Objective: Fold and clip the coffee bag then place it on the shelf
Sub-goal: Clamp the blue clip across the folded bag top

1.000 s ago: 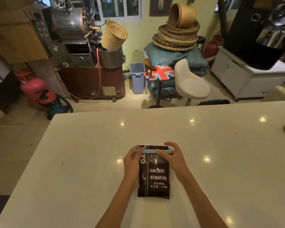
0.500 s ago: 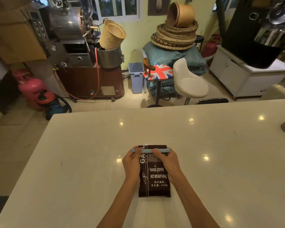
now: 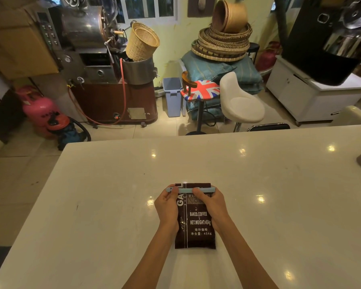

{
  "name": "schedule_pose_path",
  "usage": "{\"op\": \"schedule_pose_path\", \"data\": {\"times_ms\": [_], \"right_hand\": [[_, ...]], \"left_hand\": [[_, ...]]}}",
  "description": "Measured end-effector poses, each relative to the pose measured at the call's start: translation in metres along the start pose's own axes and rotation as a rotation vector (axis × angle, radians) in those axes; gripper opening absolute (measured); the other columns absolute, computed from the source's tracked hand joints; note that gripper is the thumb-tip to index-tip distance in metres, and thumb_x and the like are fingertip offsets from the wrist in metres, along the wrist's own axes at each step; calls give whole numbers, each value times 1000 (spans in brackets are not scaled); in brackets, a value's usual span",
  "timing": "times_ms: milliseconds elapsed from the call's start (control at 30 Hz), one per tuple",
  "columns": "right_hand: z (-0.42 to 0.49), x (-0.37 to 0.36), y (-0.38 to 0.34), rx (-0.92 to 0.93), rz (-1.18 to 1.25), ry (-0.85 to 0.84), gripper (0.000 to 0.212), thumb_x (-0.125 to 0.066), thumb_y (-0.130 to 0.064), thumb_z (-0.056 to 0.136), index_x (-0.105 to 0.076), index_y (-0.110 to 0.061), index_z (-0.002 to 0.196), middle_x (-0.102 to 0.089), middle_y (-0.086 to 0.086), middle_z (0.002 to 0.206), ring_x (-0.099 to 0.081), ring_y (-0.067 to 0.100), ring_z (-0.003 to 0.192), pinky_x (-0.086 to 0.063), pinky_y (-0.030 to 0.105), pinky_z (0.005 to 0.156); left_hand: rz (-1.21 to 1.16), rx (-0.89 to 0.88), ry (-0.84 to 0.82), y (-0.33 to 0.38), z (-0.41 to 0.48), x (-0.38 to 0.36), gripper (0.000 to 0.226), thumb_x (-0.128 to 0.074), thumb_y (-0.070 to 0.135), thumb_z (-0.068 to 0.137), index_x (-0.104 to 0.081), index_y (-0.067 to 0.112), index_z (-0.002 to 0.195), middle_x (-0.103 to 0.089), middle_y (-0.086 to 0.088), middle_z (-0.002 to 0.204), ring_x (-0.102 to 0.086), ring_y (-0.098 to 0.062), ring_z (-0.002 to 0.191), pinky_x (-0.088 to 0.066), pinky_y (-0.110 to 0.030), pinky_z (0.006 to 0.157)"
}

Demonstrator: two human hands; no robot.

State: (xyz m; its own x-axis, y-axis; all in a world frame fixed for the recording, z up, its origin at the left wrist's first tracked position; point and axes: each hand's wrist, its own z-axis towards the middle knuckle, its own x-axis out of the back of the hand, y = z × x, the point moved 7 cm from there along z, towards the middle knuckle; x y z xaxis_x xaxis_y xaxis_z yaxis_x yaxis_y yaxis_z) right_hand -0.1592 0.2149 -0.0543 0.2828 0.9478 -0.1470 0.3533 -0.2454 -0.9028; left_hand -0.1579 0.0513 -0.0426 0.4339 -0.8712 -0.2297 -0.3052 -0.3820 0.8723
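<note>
Both hands, left hand (image 3: 167, 207) and right hand (image 3: 209, 205), are pinching the blue clip (image 3: 184, 190) across the coffee bag (image 3: 196, 224) top at lower center of the table (image 3: 113, 195); uneven pressure risks the fold slipping out.

Warm, dimmish indoor light; overhead lamps leave small bright glare spots across the glossy table (image 3: 258, 205). Focus is sharp around the table, while wide-angle bending curves the room beyond its far edge.

Dark brown coffee bag (image 3: 198, 226) with white lettering, pale blue clip (image 3: 186, 190), glossy white table (image 3: 113, 195).
</note>
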Motion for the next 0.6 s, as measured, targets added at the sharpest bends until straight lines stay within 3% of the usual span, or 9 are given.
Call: {"op": "schedule_pose_path", "data": {"times_ms": [600], "right_hand": [[0,0,0,3,-4,-13,33,-83,-18,75,-64,-8,100,-74,19,98,-74,34,89,-61,49,82]], "left_hand": [[-36,48,53,-2,2,-1,17,-62,13,92,-72,18,80,-71,-11,82,-68,-24,74,-58,-44,75]]}}
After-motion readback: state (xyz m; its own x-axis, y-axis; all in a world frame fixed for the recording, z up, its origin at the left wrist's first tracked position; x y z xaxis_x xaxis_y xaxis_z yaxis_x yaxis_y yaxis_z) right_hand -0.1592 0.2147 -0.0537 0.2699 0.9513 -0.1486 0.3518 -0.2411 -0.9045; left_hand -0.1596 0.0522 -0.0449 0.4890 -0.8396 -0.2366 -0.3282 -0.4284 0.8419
